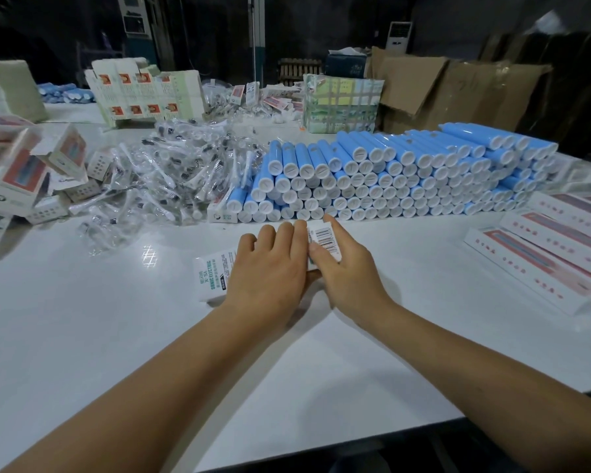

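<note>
- A small white cardboard carton [213, 275] with green "SONIC ELECTRIC" lettering and a barcode label lies lengthwise on the glossy white worktop [116, 329], in the middle, just in front of the stacked tubes.
- The left hand [267, 268] lies over the middle of the carton. Its fingers reach across the top to the far edge and its thumb tip shows at the near side, so its grip is closed round the carton.
- The right hand [347, 271] takes the carton's right end. Its thumb presses on the barcode face and its index finger stretches along the far side, a narrow grip pinching that end.
- The two hands touch each other over the carton, and only its left end and the barcode patch show.
- A long stack of light-blue plastic tubes with white round caps [389, 179] lies several layers high behind the hands, caps facing the camera.
- A loose heap of clear plastic bags holding white brush heads [171, 172] sits to the left of the tubes.
- Tumbled white boxes with red-and-blue prints [24, 175] lie at the left edge.
- Flat long white cartons with pink print [553, 257] lie in rows on the right.
- Brown corrugated cardboard sheets [440, 87] lean at the rear right.
</note>
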Motion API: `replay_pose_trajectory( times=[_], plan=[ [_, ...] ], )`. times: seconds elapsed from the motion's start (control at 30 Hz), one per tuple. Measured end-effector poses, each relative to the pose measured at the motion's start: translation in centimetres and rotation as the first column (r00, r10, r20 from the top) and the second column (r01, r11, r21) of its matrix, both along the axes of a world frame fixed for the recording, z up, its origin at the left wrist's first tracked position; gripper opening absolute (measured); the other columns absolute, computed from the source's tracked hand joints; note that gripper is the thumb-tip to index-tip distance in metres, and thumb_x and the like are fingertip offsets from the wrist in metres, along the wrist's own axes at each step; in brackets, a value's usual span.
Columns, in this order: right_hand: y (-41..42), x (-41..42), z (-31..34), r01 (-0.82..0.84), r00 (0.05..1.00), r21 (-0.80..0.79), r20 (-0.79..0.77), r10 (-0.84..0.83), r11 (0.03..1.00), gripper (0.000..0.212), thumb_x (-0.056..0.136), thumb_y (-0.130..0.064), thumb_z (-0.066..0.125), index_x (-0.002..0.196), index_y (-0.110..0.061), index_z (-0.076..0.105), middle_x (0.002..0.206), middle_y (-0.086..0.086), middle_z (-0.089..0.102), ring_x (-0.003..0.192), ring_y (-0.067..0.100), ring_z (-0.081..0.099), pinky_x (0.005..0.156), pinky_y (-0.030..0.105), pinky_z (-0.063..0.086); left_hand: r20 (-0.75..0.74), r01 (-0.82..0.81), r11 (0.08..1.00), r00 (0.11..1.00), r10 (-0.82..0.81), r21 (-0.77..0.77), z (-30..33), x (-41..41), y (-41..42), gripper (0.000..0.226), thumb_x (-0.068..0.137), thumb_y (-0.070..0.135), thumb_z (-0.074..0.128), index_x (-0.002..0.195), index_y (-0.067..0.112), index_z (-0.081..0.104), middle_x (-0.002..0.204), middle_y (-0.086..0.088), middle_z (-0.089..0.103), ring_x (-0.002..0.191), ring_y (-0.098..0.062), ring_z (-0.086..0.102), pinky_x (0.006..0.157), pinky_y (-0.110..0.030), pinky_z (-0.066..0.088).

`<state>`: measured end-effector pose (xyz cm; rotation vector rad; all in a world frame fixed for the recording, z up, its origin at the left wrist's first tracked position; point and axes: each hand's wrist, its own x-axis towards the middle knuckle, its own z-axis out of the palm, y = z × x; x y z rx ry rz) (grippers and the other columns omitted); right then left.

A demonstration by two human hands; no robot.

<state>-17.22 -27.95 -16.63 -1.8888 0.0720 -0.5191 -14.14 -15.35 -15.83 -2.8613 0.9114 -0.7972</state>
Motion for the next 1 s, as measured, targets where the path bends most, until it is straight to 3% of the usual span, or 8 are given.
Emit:
replay_pose_trajectory(
  times=[0.13,0.4,0.57,0.67,0.73,0.83,0.9,1.0],
  plan=[
    [0.1,0.0,0.0,-0.008,1.000,-0.024,-0.011,0.007,1.000,0.059,0.094,-0.021,0.056,0.148,-0.018,0.033,0.123,-0.002,0.062,0.108,0.008,0.059,0.096,0.025,0.047,-0.021,-0.005,1.000,1.000,0.006,0.020,0.0,0.0,-0.1,0.079,0.089,0.057,0.012,0.148,0.005,0.019,0.136,-0.008,0.042,0.114,-0.028,0.044,0.091,-0.039,0.033],
    [0.0,0.1,-0.4,-0.049,0.997,0.093,-0.053,0.054,0.995,0.059,0.090,-0.028,0.054,0.145,-0.021,0.038,0.099,0.003,0.070,0.095,0.028,0.064,0.091,0.051,0.050,-0.027,-0.013,1.000,1.000,0.013,0.012,-0.1,0.8,0.4,0.073,0.096,0.058,0.019,0.148,0.007,0.012,0.135,-0.004,0.039,0.115,-0.024,0.041,0.089,-0.035,0.030],
    [0.1,0.4,-0.6,-0.099,0.993,0.104,-0.055,0.105,0.990,0.057,0.082,-0.038,0.055,0.137,-0.021,0.048,0.112,-0.006,0.068,0.098,0.011,0.064,0.097,0.045,0.048,-0.008,-0.026,1.000,1.000,0.026,-0.004,-0.2,1.0,0.3,0.070,0.098,0.054,0.026,0.148,0.008,0.008,0.138,-0.004,0.037,0.118,-0.024,0.039,0.091,-0.035,0.031],
    [-0.2,0.7,-0.3,-0.099,0.994,0.235,-0.014,0.105,0.967,0.058,0.086,-0.044,0.048,0.140,-0.024,0.044,0.117,0.002,0.065,0.095,0.013,0.062,0.085,0.038,0.051,-0.085,0.008,0.984,0.996,-0.023,-0.178,1.2,1.4,0.2,0.072,0.095,0.057,0.030,0.148,0.011,0.015,0.138,-0.006,0.040,0.120,-0.026,0.042,0.090,-0.038,0.036],
    [-0.4,0.7,-0.1,-0.079,0.996,0.286,0.052,0.067,0.955,0.034,0.095,-0.040,0.044,0.128,-0.032,0.049,0.108,-0.001,0.066,0.086,0.008,0.064,0.072,0.030,0.049,-0.196,0.059,0.817,0.958,-0.208,-0.574,2.9,1.6,0.6,0.058,0.094,0.056,0.032,0.139,0.020,0.034,0.125,-0.005,0.051,0.109,-0.022,0.051,0.083,-0.040,0.044],
    [-0.5,0.5,-0.3,-0.074,0.997,0.232,0.031,0.069,0.970,0.035,0.088,-0.044,0.045,0.122,-0.036,0.051,0.102,-0.009,0.063,0.082,0.002,0.059,0.071,0.025,0.045,-0.237,-0.205,0.121,0.806,-0.542,-0.971,4.3,1.8,1.2,0.033,0.094,0.057,0.035,0.109,0.031,0.050,0.098,0.004,0.060,0.088,-0.009,0.060,0.076,-0.034,0.049],
    [-0.1,0.4,-0.3,-0.109,0.994,0.150,-0.003,0.111,0.983,0.042,0.081,-0.049,0.045,0.122,-0.038,0.051,0.101,-0.014,0.061,0.081,-0.005,0.056,0.072,0.016,0.042,-0.222,-0.568,-0.251,0.634,-0.741,-0.784,4.2,1.9,1.4,0.036,0.097,0.053,0.039,0.101,0.022,0.057,0.093,-0.003,0.063,0.083,-0.017,0.063,0.079,-0.036,0.051],
    [0.9,0.1,-0.4,-0.190,0.981,-0.024,-0.050,0.189,0.982,0.044,0.078,-0.057,0.048,0.120,-0.044,0.051,0.103,-0.018,0.053,0.084,-0.004,0.056,0.067,0.013,0.047,-0.103,-0.810,-0.405,0.488,-0.867,-0.424,3.0,2.0,1.7,0.051,0.093,0.056,0.046,0.103,0.008,0.060,0.096,-0.014,0.065,0.083,-0.028,0.066,0.085,-0.047,0.052]
  ],
)
